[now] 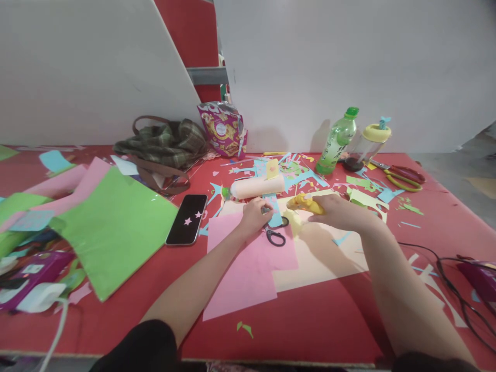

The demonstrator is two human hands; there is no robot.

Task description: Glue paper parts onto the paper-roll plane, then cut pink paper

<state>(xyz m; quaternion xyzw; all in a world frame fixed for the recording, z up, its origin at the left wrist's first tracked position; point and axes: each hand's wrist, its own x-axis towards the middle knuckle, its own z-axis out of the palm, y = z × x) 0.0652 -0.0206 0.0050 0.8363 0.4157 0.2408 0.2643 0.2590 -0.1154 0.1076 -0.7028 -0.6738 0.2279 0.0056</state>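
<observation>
My left hand (256,216) rests on the pink paper, its fingers curled together beside a light blue paper strip (275,214). What its fingertips hold is hidden. Scissors with black handles (276,238) lie just below those fingers. In my right hand (343,211) is a yellow rounded object (306,203), held over a cream sheet (321,261); its exact kind is unclear. A pink sheet (242,281) partly overlaps the cream one. Beyond my hands, a pale cylindrical bottle with a green cap (258,186) lies on its side.
A phone (186,219) with two pink stars lies left of my arm, near a large green sheet (116,227). Behind stand a purple snack bag (223,129), a green bottle (337,142) and a yellow-lidded cup (368,146). More scissors (405,176) and a black cable (445,274) are at right.
</observation>
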